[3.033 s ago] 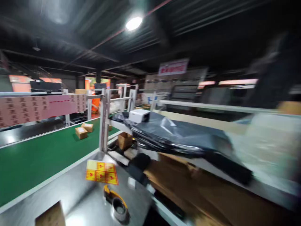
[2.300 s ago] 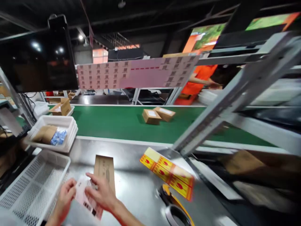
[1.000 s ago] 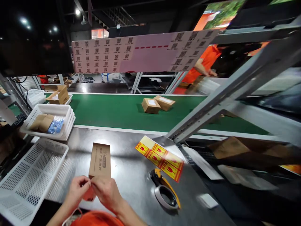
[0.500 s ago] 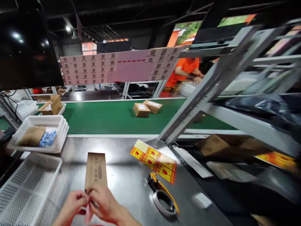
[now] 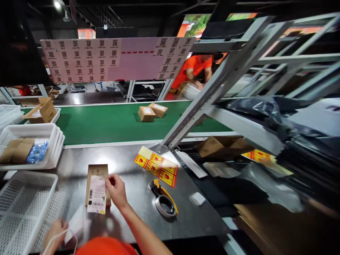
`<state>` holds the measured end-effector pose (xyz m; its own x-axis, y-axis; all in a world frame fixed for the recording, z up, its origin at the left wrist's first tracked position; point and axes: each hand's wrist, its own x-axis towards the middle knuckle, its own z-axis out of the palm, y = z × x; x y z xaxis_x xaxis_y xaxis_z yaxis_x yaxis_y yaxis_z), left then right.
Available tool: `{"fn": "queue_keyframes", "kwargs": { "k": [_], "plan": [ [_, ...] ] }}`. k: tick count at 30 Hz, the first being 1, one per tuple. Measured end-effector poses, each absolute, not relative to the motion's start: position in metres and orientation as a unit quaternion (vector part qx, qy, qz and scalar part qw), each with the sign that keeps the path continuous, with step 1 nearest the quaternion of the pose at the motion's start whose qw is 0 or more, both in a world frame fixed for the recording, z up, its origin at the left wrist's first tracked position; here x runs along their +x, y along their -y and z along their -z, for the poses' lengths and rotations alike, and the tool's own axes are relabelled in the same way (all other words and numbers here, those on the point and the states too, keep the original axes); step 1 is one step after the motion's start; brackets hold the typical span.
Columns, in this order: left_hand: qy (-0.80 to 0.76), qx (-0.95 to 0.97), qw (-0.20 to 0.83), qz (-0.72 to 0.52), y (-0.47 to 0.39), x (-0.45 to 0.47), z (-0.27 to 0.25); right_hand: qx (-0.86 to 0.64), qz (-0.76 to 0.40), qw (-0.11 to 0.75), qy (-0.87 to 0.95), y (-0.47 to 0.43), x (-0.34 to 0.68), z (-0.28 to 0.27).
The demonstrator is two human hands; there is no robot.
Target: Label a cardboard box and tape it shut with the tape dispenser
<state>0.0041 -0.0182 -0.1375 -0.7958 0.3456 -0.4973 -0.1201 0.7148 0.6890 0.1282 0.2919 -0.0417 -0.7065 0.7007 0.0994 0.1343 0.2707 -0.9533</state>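
My right hand (image 5: 116, 190) rests on the right edge of a white label (image 5: 97, 194). My fingers lie loose and flat on it, pressing, not closed around anything. The label lies on top of a flat brown box (image 5: 97, 183) on the shiny metal surface (image 5: 127, 166). Its near end sticks out a bit past the box. The box is just left of my right hand.

My left hand (image 5: 54, 229) is low and near, at the left. It pinches a thin white sheet (image 5: 75, 224), which is blurry. It is apart from the box.

To the right of my right hand lies a tape roll with a yellow handle (image 5: 163, 202). A sheet of yellow and red stickers (image 5: 156, 165) lies a little farther away. An empty-looking white basket (image 5: 21, 203) sits at the left. Far off, two small boxes (image 5: 152, 111) sit on the green belt (image 5: 111, 122).
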Motion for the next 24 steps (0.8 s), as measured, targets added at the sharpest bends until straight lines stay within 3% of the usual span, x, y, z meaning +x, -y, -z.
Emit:
{"fn": "queue_keyframes", "kwargs": {
  "k": [7,10,15,21,24],
  "plan": [
    [-0.831,0.378,0.130,-0.386,-0.003,0.031,0.168,-0.273,-0.438,0.143,0.845,-0.335,0.067,0.104],
    [-0.801,0.476,0.162,-0.324,-0.037,0.044,0.168,-0.237,-0.352,0.128,0.896,-0.322,0.078,0.121],
    [-0.813,0.470,0.161,-0.304,-0.048,0.057,0.175,0.036,-0.240,-0.006,0.970,-0.315,0.085,0.135],
    [-0.799,0.467,0.198,-0.322,-0.043,0.055,0.178,-0.068,-0.186,-0.020,0.980,-0.322,0.073,0.115],
    [-0.789,0.458,0.233,-0.335,-0.041,0.050,0.175,0.009,-0.179,-0.030,0.983,-0.300,0.111,0.132]
  ]
}}
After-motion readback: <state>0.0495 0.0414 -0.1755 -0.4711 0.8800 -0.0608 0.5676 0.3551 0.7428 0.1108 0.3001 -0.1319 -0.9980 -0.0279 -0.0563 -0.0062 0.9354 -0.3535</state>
